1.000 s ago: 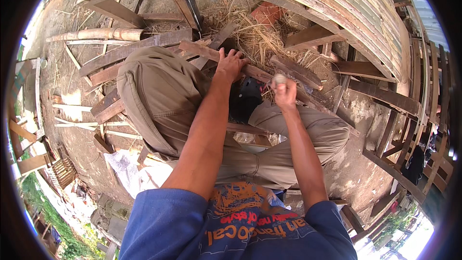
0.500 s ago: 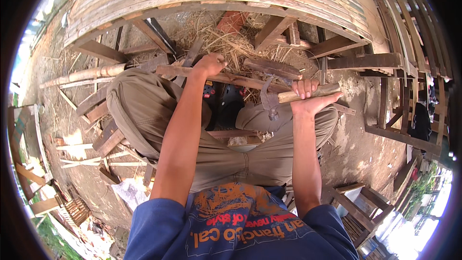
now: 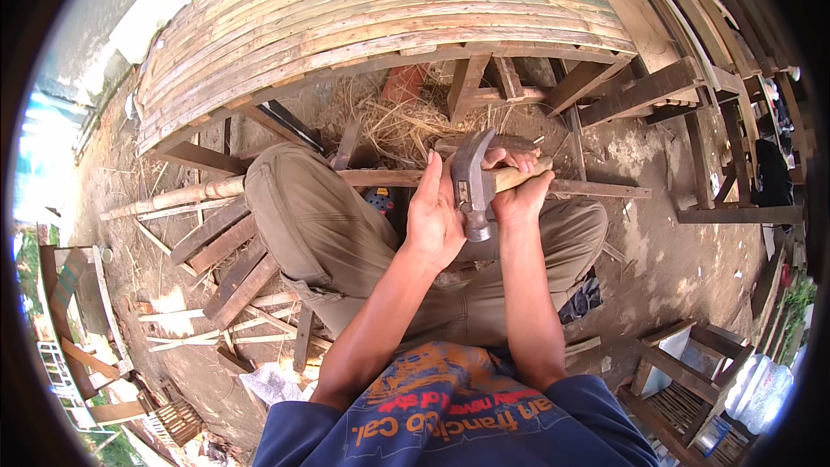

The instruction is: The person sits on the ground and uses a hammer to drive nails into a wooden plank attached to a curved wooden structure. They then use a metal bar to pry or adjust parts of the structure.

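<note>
My right hand (image 3: 521, 195) is wrapped round the wooden handle (image 3: 512, 177) of a claw hammer, near the middle of my lap. The dark metal hammer head (image 3: 472, 190) is raised toward me, claw pointing away and striking face toward my body. Right beside the head is my left hand (image 3: 434, 223), thumb stretched out and palm turned up. The head hides most of its fingers, and whether they touch the metal I cannot tell. Below and beyond the hands, a long wooden strip (image 3: 596, 189) lies across in front of my legs.
A bamboo-slat bench (image 3: 380, 13) spans the far side. Dry straw (image 3: 402, 125) covers the ground under it. Several wooden offcuts (image 3: 229, 251) lie left of my knee. A small wooden frame (image 3: 687, 380) stands at the lower right, and a slatted rack (image 3: 735, 43) at the far right.
My left hand has come off the wooden strip and moved right and nearer, beside the hammer head. My right hand has lifted the hammer and shifted slightly left. The view has also shifted.
</note>
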A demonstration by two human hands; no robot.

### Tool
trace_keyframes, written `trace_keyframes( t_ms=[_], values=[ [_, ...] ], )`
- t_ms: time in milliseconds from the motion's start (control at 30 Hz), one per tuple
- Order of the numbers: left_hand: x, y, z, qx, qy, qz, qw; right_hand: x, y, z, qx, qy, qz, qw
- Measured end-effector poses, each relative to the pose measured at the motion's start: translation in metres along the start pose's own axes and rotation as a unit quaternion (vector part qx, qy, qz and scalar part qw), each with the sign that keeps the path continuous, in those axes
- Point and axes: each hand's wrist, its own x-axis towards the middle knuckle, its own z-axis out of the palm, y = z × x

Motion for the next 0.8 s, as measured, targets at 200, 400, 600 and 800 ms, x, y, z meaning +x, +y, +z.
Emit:
trace_keyframes(
  t_ms=[200,400,600,800],
  values=[
    [-0.003,-0.008,0.002,0.001,0.046,0.031,0.998,-0.017,0.007,-0.031,-0.266,0.006,0.086,0.960],
    [0.005,-0.004,0.005,0.010,0.041,0.033,0.999,-0.044,-0.016,-0.087,-0.650,-0.074,-0.216,0.725],
    [-0.008,0.012,-0.005,0.085,0.047,-0.092,0.991,-0.059,-0.024,-0.034,-0.839,-0.175,-0.446,0.257],
    [-0.020,0.021,0.000,0.201,0.109,-0.119,0.966,-0.042,-0.048,-0.036,-0.852,-0.290,-0.358,0.250]
  ],
)
